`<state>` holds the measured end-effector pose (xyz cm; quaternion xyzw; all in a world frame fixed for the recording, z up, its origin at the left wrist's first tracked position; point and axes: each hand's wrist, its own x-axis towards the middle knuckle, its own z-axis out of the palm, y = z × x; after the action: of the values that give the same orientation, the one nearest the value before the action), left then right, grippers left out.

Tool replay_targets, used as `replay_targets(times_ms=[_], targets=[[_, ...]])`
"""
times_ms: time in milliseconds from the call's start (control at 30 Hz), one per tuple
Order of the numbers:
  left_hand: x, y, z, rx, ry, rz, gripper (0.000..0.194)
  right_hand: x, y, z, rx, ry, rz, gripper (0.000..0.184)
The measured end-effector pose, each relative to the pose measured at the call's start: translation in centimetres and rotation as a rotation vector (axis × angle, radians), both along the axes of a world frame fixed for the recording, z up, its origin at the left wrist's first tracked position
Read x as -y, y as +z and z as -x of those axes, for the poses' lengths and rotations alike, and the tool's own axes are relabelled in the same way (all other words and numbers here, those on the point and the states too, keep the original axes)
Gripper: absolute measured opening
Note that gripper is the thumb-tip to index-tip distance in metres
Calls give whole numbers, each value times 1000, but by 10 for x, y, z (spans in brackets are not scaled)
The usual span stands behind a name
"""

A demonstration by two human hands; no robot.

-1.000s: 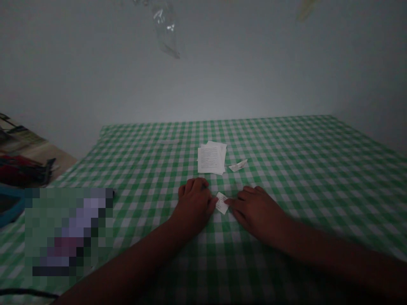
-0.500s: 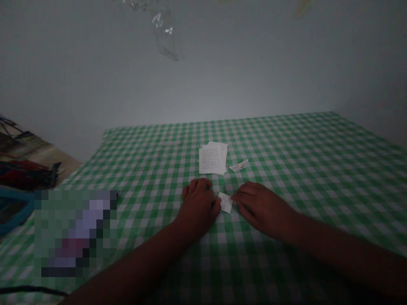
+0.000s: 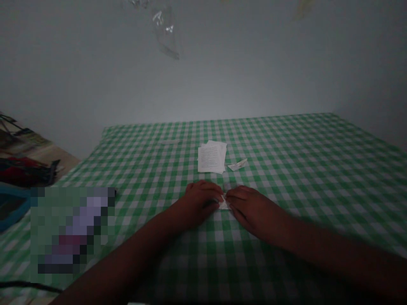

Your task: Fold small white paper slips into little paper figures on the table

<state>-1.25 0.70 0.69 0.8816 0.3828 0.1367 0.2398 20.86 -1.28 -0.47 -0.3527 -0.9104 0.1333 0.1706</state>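
"What have I got at the far left of my feed?"

"I see a red-and-black object [image 3: 19, 171] beyond a blue, hard-edged frame-like object [image 3: 14, 189]. Nearer me, a thin black cable [image 3: 30, 286] runs in along the lower edge. Just right of the blue piece, pixel blocks mask a slanting, dark-edged pale slab [image 3: 84, 218], so I can't name it."

"And moving right?"

"A crinkled clear plastic bag-like piece [image 3: 165, 31] is up against the pale grey wall [image 3: 254, 63]. Below, on the green-and-white checked cloth [image 3: 302, 152], is my left hand [image 3: 202, 201]. Its fingers curve inward, thumb and fingertips at the left side of a small white printed paper [image 3: 225, 206]. Whether they pinch it, I cannot tell."

"Where does that paper sit?"

"Between my two hands, partly hidden by fingers, on the near side of a loose stack of white printed sheets [image 3: 210, 160]. A narrow, creased white paper scrap [image 3: 238, 164] lies just right of the stack."

"My right hand [image 3: 254, 207]?"

"Furthest right of these. Its bent fingers are bunched together, tips touching the small paper's right side, thumb lower. From here I can't tell if they grasp it or only press."
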Motion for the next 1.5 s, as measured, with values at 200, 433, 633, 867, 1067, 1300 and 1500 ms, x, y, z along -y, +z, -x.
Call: replay_targets(times_ms=[200, 433, 633, 867, 1067, 1300, 1500], targets=[[0, 0, -2, 27, -47, 27, 23, -11, -4, -4, -21, 16, 15, 22], [5, 6, -2, -148, -92, -56, 37, -19, -8, -3, -101, -3, 42, 14], [13, 15, -1, -251, -136, -130, 54, -13, -3, 0, -86, -81, 88, 9], [14, 19, -2, -266, -113, -74, 56, -7, -1, 0, -51, -83, 83, 18], [12, 17, -1, -260, -104, -51, 51, -4, 2, -4, -32, -51, 103, 52], [13, 12, 1, -270, -146, -115, 51, -20, -2, -9, -139, 16, 118, 10], [30, 16, -2, -380, -124, -152, 56, -26, -15, -5, -229, -113, 55, 10]])
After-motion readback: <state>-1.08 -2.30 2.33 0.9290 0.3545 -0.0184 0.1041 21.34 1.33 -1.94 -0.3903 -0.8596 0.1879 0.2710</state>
